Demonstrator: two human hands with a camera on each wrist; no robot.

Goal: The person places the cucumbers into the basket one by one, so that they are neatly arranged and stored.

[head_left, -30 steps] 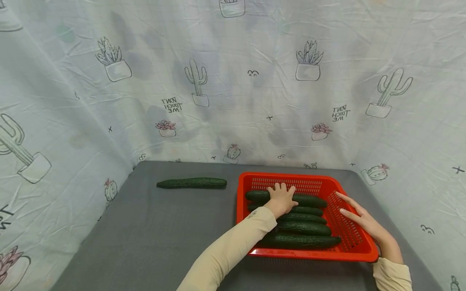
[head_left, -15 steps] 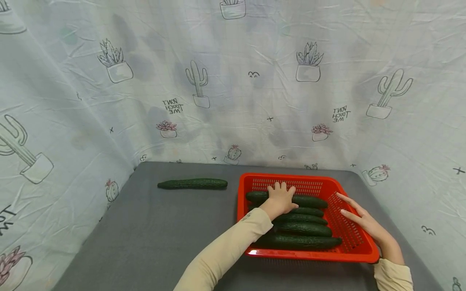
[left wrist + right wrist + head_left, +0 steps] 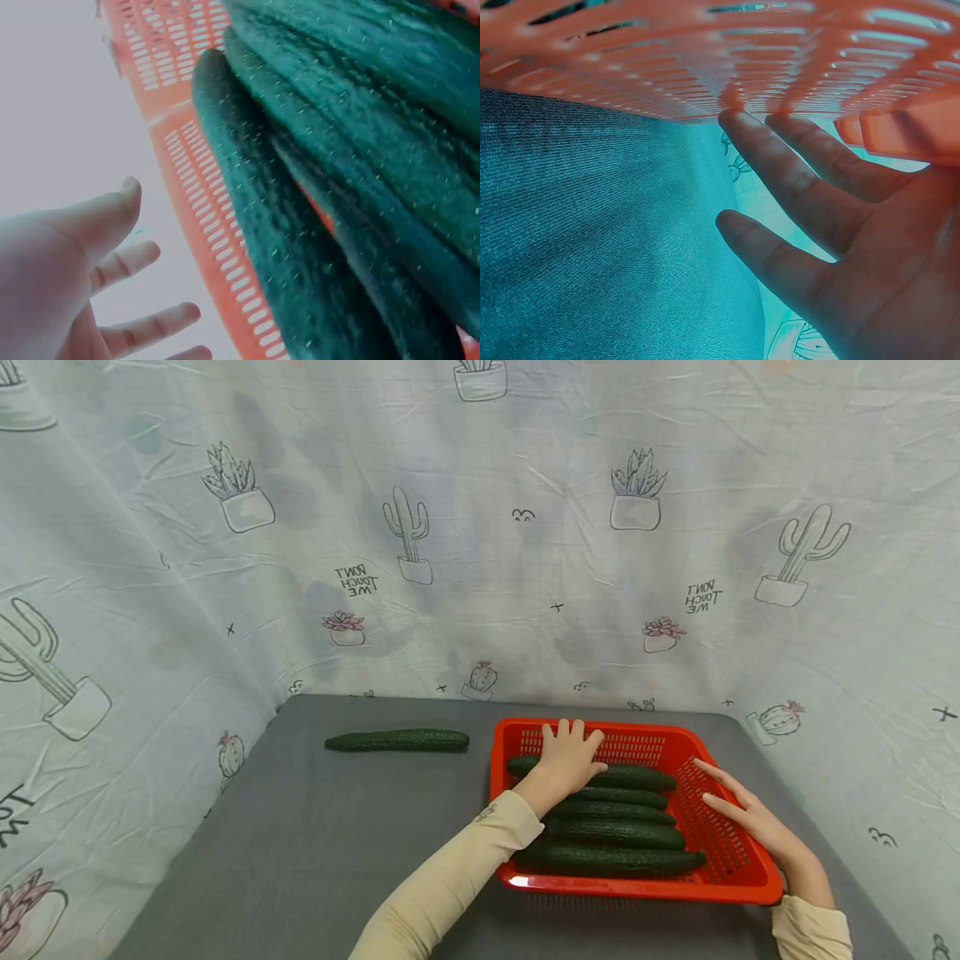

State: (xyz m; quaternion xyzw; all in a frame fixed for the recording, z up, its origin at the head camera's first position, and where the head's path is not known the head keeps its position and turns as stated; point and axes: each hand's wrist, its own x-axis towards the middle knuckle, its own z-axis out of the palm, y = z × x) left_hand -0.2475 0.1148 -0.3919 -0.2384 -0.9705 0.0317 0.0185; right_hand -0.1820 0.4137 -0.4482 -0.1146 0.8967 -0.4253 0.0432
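Several dark green cucumbers (image 3: 617, 833) lie side by side in a red slotted plastic basket (image 3: 525, 885). My left hand (image 3: 564, 760) is over the cucumber at the far side (image 3: 641, 777), fingers spread and grasping nothing. In the left wrist view its thumb (image 3: 112, 214) and fingers stand apart from the nearest cucumber (image 3: 262, 202). My right hand (image 3: 765, 827) holds the basket's right side across the rim. Two of its digits overlap the inner wall in the head view; the right wrist view shows other fingers (image 3: 795, 180) up against the outside of the slotted wall.
One more cucumber (image 3: 397, 741) lies on the grey table (image 3: 330, 843), left of the basket near the back edge. A pale cloth (image 3: 480, 543) printed with cactus drawings hangs behind the table and along both sides.
My left hand has come off the far cucumber, moving slightly back toward the left and up. The right hand keeps its place on the basket, and the cucumbers lie as before.
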